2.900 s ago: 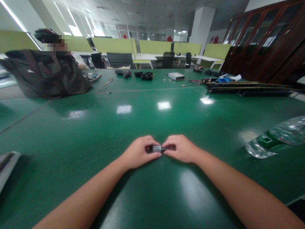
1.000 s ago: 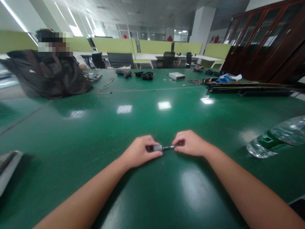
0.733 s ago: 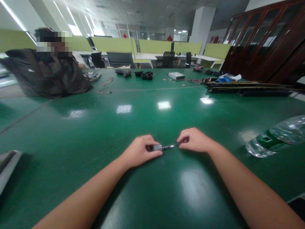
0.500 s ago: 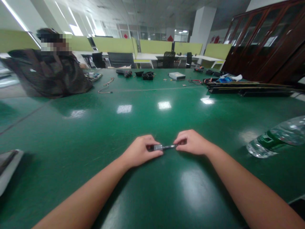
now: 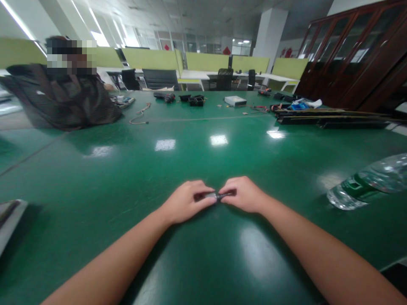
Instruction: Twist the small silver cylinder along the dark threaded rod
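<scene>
A small slim tool-like object (image 5: 218, 197), dark and silvery, lies level between my two hands just above or on the green table (image 5: 190, 161). My left hand (image 5: 187, 202) pinches its thicker, silvery left end between thumb and fingers. On the right, my right hand (image 5: 244, 195) grips the thin dark part with thumb and fingertips. The fingertips of both hands are close together, and most of the object is hidden by them. Its exact kind is too small to tell.
A clear bottle with a green label (image 5: 365, 186) lies at the right. A dark bag (image 5: 70, 99) stands at the far left, with a person behind it. A white box (image 5: 235, 101) and black parts (image 5: 196, 100) sit along the far edge. A pale-edged object (image 5: 12, 220) is at the left.
My right hand has moved left along the object, closer to my left hand, covering the thin part that showed before. My left hand has stayed nearly in place.
</scene>
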`<state>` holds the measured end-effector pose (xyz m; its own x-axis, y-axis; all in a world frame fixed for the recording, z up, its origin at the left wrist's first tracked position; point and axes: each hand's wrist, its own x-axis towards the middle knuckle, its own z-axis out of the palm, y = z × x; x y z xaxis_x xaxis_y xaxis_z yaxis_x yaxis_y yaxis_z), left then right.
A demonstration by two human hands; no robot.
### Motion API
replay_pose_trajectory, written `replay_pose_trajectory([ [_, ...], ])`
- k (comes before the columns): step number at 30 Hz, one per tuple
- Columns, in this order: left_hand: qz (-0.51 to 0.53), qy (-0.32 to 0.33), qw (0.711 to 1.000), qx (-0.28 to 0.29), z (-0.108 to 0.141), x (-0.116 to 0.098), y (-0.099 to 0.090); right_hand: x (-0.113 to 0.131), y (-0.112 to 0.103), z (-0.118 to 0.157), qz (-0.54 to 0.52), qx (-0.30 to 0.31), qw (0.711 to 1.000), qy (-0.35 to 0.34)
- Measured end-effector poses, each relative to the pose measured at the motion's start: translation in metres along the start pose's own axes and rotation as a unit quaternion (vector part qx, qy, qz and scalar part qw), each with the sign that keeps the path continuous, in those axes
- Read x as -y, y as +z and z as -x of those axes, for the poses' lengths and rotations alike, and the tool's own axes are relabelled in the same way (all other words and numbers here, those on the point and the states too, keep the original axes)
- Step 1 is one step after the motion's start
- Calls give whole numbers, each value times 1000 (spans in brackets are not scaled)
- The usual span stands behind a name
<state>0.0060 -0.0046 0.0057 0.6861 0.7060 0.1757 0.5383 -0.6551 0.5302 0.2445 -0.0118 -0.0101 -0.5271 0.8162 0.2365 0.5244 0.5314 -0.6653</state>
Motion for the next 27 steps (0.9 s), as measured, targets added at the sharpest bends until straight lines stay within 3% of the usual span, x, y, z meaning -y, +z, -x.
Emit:
replay_pose_trajectory([
  [15,11,3,1000,10,0,-2,1,4,2,1,34,-4,998,-60],
  [27,13,1,1000,2,0,-2,0,2,-1,2,31,10,998,-47],
])
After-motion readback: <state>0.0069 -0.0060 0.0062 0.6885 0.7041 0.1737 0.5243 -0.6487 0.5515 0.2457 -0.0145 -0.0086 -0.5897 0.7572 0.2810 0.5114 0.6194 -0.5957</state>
